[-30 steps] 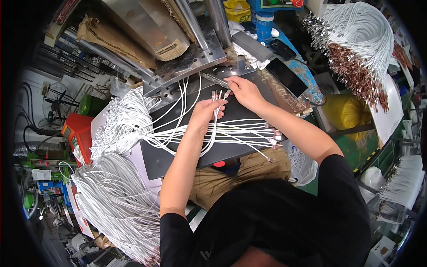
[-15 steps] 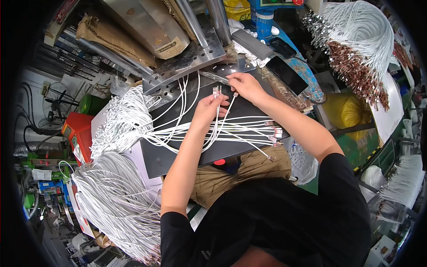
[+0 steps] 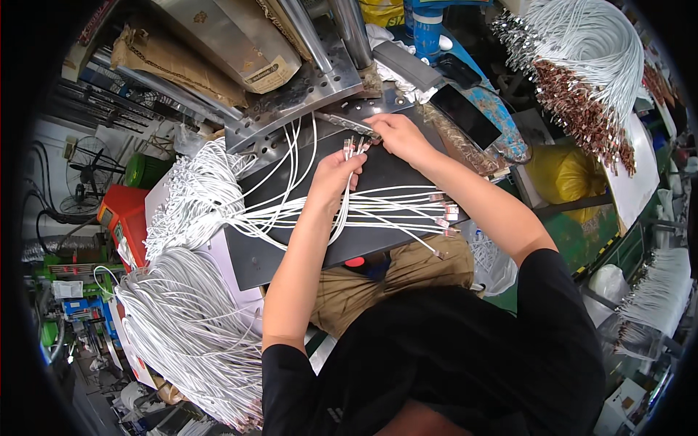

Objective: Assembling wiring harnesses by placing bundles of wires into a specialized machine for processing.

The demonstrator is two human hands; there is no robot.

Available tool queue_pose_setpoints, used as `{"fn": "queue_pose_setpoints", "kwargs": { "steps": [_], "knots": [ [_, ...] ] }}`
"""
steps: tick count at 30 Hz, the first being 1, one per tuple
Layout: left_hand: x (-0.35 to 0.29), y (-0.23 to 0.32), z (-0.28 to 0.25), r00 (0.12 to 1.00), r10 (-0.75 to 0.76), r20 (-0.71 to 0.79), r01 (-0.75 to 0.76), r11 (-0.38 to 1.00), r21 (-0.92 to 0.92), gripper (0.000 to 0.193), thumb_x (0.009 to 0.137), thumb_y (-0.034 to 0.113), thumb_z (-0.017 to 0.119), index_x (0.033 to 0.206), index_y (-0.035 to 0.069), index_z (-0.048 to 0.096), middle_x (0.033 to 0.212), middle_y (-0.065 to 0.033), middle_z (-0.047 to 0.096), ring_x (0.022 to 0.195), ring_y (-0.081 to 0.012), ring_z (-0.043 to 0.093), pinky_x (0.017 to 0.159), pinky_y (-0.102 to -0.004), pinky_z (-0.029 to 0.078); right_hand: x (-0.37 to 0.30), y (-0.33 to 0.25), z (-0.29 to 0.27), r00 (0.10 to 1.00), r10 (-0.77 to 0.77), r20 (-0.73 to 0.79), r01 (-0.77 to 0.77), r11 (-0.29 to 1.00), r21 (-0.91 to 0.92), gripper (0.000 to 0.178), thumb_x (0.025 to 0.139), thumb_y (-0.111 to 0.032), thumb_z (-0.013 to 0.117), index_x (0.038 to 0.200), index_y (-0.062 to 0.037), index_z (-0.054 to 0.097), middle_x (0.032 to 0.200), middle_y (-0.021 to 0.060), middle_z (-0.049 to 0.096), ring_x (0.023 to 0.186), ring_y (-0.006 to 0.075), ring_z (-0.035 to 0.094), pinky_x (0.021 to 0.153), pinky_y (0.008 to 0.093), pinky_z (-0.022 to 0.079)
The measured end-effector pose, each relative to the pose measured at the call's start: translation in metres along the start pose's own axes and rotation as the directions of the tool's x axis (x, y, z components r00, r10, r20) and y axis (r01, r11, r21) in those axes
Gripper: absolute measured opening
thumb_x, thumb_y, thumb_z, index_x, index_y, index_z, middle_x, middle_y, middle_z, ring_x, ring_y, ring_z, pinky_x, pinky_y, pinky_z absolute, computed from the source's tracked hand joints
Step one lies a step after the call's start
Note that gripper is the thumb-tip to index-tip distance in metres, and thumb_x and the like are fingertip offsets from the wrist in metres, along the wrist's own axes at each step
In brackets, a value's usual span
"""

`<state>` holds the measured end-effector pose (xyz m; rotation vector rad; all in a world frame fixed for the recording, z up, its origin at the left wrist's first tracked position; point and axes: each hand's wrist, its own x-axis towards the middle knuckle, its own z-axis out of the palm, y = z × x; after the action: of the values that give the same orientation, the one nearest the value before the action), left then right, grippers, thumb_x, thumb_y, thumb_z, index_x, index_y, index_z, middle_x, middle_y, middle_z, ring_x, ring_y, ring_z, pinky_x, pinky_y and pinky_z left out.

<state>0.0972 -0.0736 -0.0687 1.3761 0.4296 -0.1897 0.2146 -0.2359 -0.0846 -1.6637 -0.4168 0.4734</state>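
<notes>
The left hand (image 3: 337, 174) is closed around a few white cables (image 3: 342, 218), their plug ends poking up past the thumb. The right hand (image 3: 401, 136) has its thumb and fingers drawn together at the near end of a metal strip, right beside those plugs; from here I can't tell whether it grips the strip, a plug or both.

The biggest thing in front of the worker is a metal press (image 3: 291, 112), its thick holed plate between steel posts. Below it sits a dark board (image 3: 251, 256), and both hands are above its far part. Beside the left forearm lies a big bundle of white cables (image 3: 189, 327); over to the far right is another bundle (image 3: 596, 51), with copper-coloured and silvery ends. A tangled white heap (image 3: 193, 196) is at the board's left end, and strands run from it across the board, under the hands. Past the right forearm I see a yellow bag (image 3: 567, 174). A black phone (image 3: 466, 116) lies beyond the right hand. The metal strip (image 3: 342, 122) slants from the press toward the right fingers. Smallest are the plugs (image 3: 447, 214) on the strands, bunched near the board's right edge.
</notes>
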Motion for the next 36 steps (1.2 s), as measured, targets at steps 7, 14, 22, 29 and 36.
{"fn": "queue_pose_setpoints", "kwargs": {
  "steps": [7,14,22,29,36],
  "knots": [
    [-0.003,0.004,0.009,1.000,0.027,-0.003,-0.027,1.000,-0.009,0.015,0.091,0.020,0.073,0.097,0.007,0.068,0.077,0.0003,0.064,0.063,-0.0075,0.057,0.060,-0.0221,0.045,-0.007,-0.003,0.005,0.997,-0.065,-0.033,0.058,0.982,-0.177,0.036,0.097,-0.020,0.047,0.119,-0.0019,0.069,0.085,0.0058,0.070,0.064,0.0124,0.059,0.061,0.0288,0.048],
    [-0.003,0.005,0.007,0.999,0.042,0.008,-0.042,0.999,-0.010,0.018,0.091,0.021,0.074,0.099,0.007,0.067,0.080,-0.0012,0.066,0.066,-0.0085,0.061,0.064,-0.0223,0.049,-0.001,0.001,0.005,0.999,-0.023,-0.035,0.021,0.999,-0.050,0.036,0.095,-0.023,0.048,0.112,-0.0023,0.071,0.091,0.0132,0.074,0.085,0.0223,0.071,0.084,0.0337,0.052],
    [-0.004,0.005,0.009,0.996,0.010,-0.086,-0.023,0.988,-0.150,0.022,0.092,0.023,0.073,0.104,0.005,0.070,0.080,-0.0014,0.067,0.065,-0.0086,0.060,0.062,-0.0222,0.048,0.003,0.010,-0.009,0.995,-0.086,0.054,0.090,0.993,-0.077,0.035,0.090,-0.025,0.059,0.114,-0.0023,0.070,0.091,0.0129,0.073,0.082,0.0218,0.070,0.079,0.0351,0.052],
    [0.001,0.000,-0.005,1.000,-0.004,0.023,0.004,0.999,0.032,0.024,0.094,0.027,0.071,0.098,0.004,0.073,0.078,-0.0003,0.065,0.067,-0.0087,0.060,0.062,-0.0222,0.048,-0.004,0.001,-0.011,0.980,-0.102,0.170,0.132,0.976,-0.175,0.030,0.089,-0.015,0.064,0.115,0.0005,0.067,0.090,0.0057,0.072,0.080,0.0098,0.063,0.074,0.0262,0.049],
    [-0.004,0.008,-0.011,0.997,0.011,-0.077,-0.011,1.000,0.002,0.023,0.094,0.024,0.070,0.100,0.002,0.073,0.078,-0.0011,0.065,0.065,-0.0104,0.060,0.062,-0.0235,0.049,-0.001,-0.001,-0.018,0.964,-0.086,0.252,0.145,0.963,-0.227,0.037,0.088,-0.025,0.076,0.114,-0.0005,0.067,0.092,0.0064,0.073,0.083,0.0098,0.064,0.075,0.0262,0.049]
  ]
}}
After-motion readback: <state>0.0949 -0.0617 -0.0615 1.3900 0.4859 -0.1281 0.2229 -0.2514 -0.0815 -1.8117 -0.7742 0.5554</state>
